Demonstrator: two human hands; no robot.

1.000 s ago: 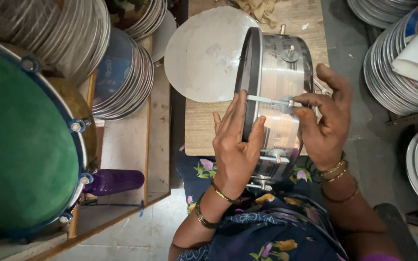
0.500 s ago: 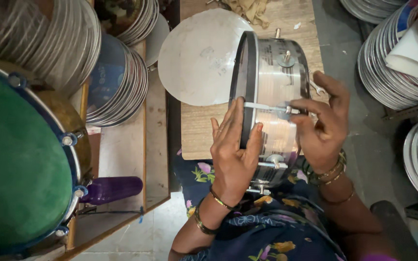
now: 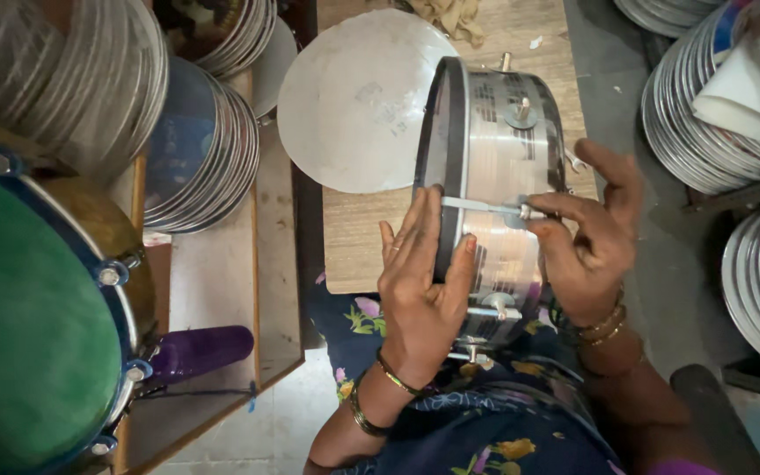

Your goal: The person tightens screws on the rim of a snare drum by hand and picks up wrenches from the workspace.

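Two bare hands are busy with one shiny metal drum [image 3: 499,202], seen from the head camera looking down. The drum lies on its side, partly on the person's lap and partly on the wooden tabletop [image 3: 371,237], and it sits near the middle of the view.

The left hand [image 3: 420,290] is at about 6 o'clock from the drum's dark rim [image 3: 437,167]. Its fingers are flat and spread apart, pressing on the rim to steady the drum. It does not wrap around anything.

The right hand [image 3: 587,237] is at about 3 o'clock. Its grip is pinched together on the end of a thin metal rod [image 3: 485,207] that runs across the drum's side.

It looks like the step in hand is fixing or tightening this rod. The next move likely calls for small, careful turns with the right fingertips while the left hand holds the drum firm.

A round pale drum skin [image 3: 354,97] lies flat on the tabletop at 10 o'clock. A big green drum [image 3: 28,308] is at 8 o'clock. Stacks of silver hoops [image 3: 204,149] sit at 9 o'clock.
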